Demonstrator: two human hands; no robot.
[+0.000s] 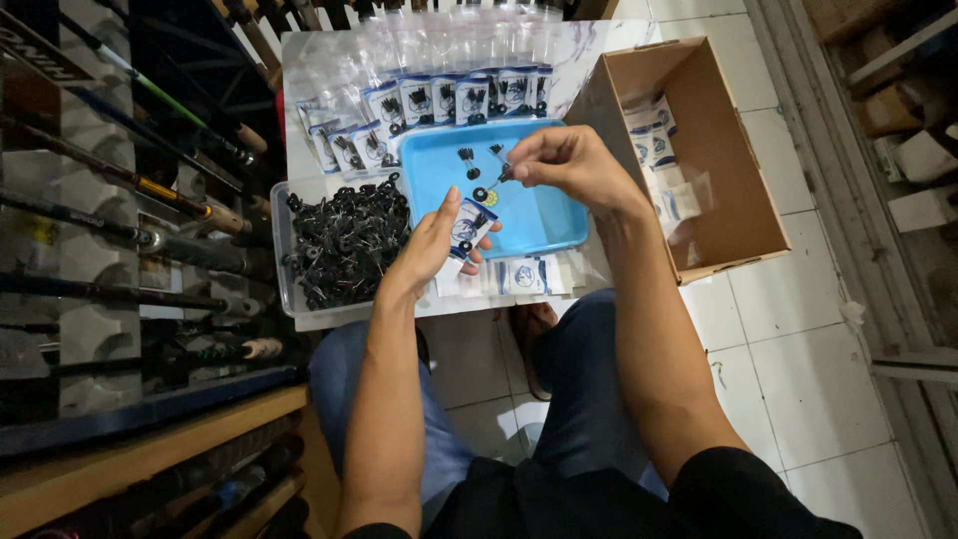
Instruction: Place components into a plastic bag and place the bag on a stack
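My left hand (431, 245) holds a small clear packet with a blue and white card (469, 229) over the near edge of a blue tray (544, 225). My right hand (571, 165) hovers over the tray, fingers pinched on a small dark ring part (502, 178) just above the packet. A few small black parts (467, 160) lie loose on the tray. Left of the tray, a clear tub (282, 240) is full of several black ring parts (344, 240).
Rows of filled packets (429, 105) lie behind the tray on a white table. An open cardboard box (733, 170) with finished packets stands on the right. Flat packets (524, 276) lie at the table's near edge. Racks of fishing rods (130, 190) line the left side.
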